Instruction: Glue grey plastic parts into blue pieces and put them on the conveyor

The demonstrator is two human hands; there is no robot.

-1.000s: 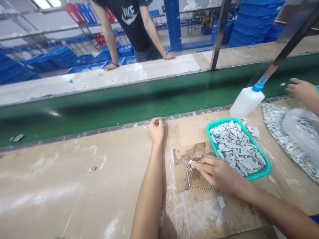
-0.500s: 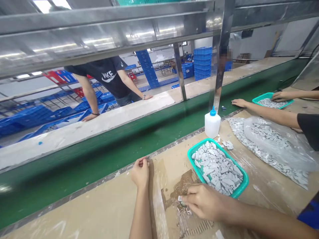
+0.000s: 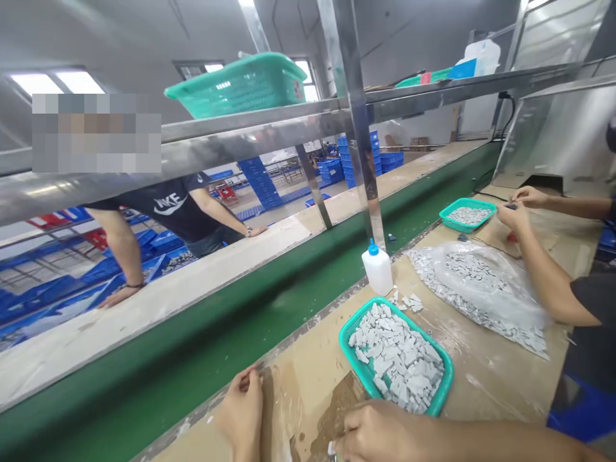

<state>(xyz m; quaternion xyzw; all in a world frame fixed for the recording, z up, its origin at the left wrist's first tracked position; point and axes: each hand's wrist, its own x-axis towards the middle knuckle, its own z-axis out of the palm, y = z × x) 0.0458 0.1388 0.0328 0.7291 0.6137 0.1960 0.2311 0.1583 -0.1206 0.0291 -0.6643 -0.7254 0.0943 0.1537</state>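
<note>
Near the bottom edge, my right hand [image 3: 380, 430] is closed, with a small pale chip [image 3: 331, 448] showing at its fingertips, low over the work surface. It is just in front of a green plastic basket [image 3: 445, 378] full of flat grey-white chips [image 3: 399, 359]. My left hand [image 3: 243, 404] rests by the table's edge along the green conveyor belt, fingers curled in; whatever they may hold is hidden. A wet brown patch [image 3: 337, 407] on the cardboard lies between my hands.
A white bottle with a blue cap [image 3: 378, 269] stands behind the basket. A clear bag of chips [image 3: 481, 282] lies to the right. The green belt [image 3: 202, 359] runs beyond the table, under a metal shelf [image 3: 269, 125]. A co-worker's hands [image 3: 517, 208] hold something small by another basket [image 3: 464, 224].
My view has tilted upward, so my hands sit lower in the picture. The co-worker at right has brought both hands together, away from their basket. My right hand still holds a pale chip.
</note>
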